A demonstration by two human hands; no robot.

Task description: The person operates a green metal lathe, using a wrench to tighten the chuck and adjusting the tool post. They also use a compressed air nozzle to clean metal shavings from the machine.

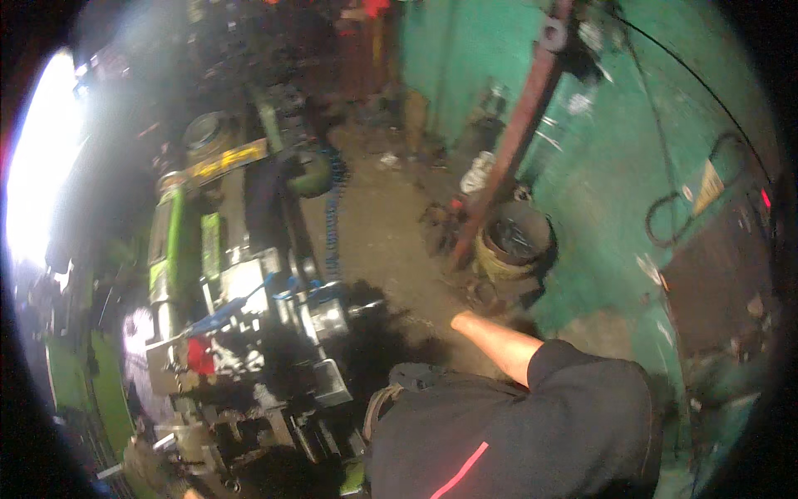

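Note:
My right forearm [499, 345] reaches out from a black short sleeve toward the middle of the view. Past the wrist, my right hand merges with dark shadow and blur, so its fingers do not show. Left of it stands a green and grey metalworking machine [170, 241], with a bright metal cylinder [330, 318] on the side nearest that arm. A blue-handled tool [220, 318] and a red cloth-like piece [199, 356] lie on top of the machine. At the lower left edge, a small skin-coloured patch [193, 494] may belong to my left arm; no fingers can be made out.
A round bucket-like container [519, 237] with dark contents stands beside a slanted reddish-brown post [519, 125]. Behind them is a green wall [615, 200] with a hanging dark cable. A blue coiled hose [332, 220] hangs beside the machine, and a dark box [723, 274] stands at right.

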